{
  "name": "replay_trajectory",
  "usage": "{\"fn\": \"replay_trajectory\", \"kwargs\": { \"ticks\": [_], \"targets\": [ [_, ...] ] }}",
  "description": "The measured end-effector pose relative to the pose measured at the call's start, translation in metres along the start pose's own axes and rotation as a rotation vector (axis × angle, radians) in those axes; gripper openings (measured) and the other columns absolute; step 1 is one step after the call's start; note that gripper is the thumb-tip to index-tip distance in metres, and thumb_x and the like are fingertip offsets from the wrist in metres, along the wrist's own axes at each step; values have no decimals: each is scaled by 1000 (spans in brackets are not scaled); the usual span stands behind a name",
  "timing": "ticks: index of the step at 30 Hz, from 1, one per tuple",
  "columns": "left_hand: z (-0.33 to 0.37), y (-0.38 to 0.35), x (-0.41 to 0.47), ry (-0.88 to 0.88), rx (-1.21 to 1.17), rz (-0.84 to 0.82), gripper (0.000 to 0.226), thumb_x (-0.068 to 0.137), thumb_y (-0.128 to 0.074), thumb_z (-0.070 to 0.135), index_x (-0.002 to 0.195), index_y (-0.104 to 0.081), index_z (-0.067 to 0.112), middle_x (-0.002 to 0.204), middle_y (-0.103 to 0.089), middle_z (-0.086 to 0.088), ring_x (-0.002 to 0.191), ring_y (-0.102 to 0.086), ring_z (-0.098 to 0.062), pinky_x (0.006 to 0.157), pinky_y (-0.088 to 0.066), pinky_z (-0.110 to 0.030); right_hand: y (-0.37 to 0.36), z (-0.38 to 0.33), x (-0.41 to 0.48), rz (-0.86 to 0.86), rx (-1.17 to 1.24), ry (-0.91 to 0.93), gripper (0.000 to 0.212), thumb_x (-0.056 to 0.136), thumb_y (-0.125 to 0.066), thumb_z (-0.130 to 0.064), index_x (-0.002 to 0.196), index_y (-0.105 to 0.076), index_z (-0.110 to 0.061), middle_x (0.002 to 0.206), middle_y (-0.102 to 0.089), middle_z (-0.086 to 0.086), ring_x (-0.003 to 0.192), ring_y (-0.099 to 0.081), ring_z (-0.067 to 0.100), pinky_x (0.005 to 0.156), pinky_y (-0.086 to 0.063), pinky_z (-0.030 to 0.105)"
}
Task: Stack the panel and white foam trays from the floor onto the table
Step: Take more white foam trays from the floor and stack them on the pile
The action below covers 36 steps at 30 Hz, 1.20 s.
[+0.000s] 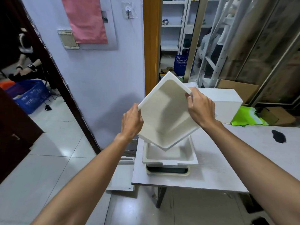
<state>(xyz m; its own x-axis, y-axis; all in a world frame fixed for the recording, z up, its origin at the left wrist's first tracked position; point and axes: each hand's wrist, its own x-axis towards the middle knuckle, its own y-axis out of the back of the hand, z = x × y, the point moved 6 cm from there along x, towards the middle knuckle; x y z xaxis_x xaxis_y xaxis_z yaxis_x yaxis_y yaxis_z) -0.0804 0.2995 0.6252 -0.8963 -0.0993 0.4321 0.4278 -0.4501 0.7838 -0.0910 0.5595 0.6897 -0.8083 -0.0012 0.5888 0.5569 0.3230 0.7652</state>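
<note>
Left hand point(132, 120) and right hand point(200, 108) grip opposite rims of tilted white foam tray point(164, 111), just above second foam tray point(168, 157) stacked on panel point(167, 170) on tabletop point(219, 172).

A pale lilac wall point(97, 82) carries a pink cloth point(84, 20). Glossy white floor tiles point(48, 159) reflect light. A dark wooden door frame point(54, 67) stands at the left; white metal shelving point(172, 25) fills the room beyond.

Two bare forearms point(90, 172) (hands point(201, 109) likewise)
</note>
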Motion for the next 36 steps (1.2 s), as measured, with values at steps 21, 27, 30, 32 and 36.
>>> {"fn": "replay_trajectory", "kwargs": {
  "ticks": [21, 27, 30, 32, 36],
  "targets": [
    [-25, -24, -12, 502, -264, -193, 35, 104, -35, 21, 128, -48, -1, 127, -57, -21, 118, -51, -42, 89, -42, -42, -46, 40, -39, -408, 76, -440, 71, 99, -29, -58, 155, -8, -19, 138, -54, 17, 112, -57, 41, 85, -43, 47],
    [-23, -35, -15, 536, -304, -248, 39, 102, -34, 23, 130, -49, 0, 129, -54, -19, 115, -53, -38, 96, -48, -49, -46, 37, -53, -357, -18, -415, 38, 106, -23, -29, 135, -36, -9, 106, -65, 23, 95, -60, 43, 76, -41, 44],
    [-23, -40, -17, 524, -272, -275, 38, 102, -34, 21, 129, -49, -1, 129, -54, -19, 115, -53, -38, 92, -48, -46, -48, 39, -59, -333, -13, -389, 41, 106, -22, -25, 146, -27, -14, 93, -67, 18, 84, -61, 41, 75, -45, 45],
    [-24, -42, -16, 518, -244, -300, 35, 101, -34, 21, 125, -50, 0, 125, -56, -19, 111, -53, -38, 88, -48, -44, -52, 40, -63, -362, -13, -381, 46, 105, -23, -23, 151, -18, -21, 89, -66, 15, 81, -60, 39, 75, -44, 44],
    [-25, -49, -13, 448, -207, -392, 32, 93, -35, 15, 118, -51, 3, 119, -58, -18, 107, -53, -38, 84, -48, -42, -59, 50, -70, -445, -17, -416, 52, 105, -23, -22, 156, -14, -31, 100, -65, 14, 93, -60, 37, 80, -42, 43]
  ]
}}
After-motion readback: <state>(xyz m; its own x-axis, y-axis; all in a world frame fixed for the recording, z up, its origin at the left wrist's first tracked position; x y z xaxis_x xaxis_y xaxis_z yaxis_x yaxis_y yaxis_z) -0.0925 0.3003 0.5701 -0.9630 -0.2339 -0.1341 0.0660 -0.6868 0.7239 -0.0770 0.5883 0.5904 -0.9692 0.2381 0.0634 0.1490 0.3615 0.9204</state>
